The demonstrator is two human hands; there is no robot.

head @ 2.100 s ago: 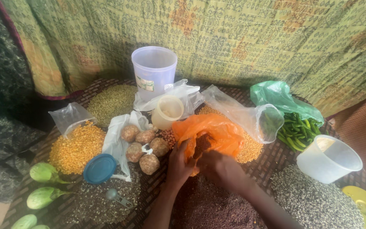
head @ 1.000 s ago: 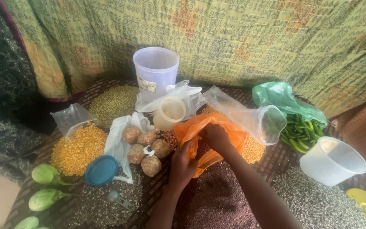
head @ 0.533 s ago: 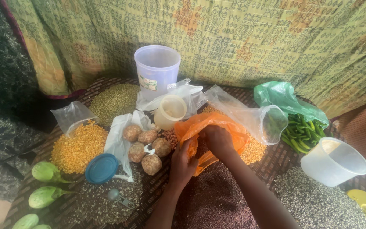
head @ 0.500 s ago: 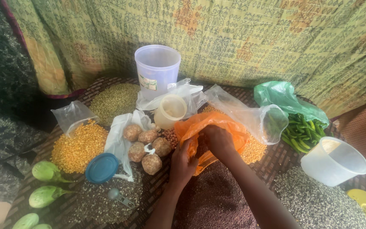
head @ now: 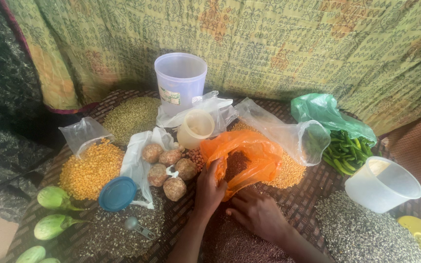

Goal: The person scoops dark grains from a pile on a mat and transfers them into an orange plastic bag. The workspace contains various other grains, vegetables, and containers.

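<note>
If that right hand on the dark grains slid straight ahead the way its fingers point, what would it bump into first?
Probably the left hand: the right hand lies flat on the dark grain heap, fingers aimed left-forward. The orange bag sits just beyond; depth is hard to judge.

A tall clear tub [head: 180, 80] at the back bears a small rectangular pale label [head: 167, 95] with green and red print.

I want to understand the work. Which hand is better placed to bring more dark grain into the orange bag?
Probably the right hand: it lies spread on the dark grain pile, free, while the left hand grips the orange bag at its mouth.
</note>
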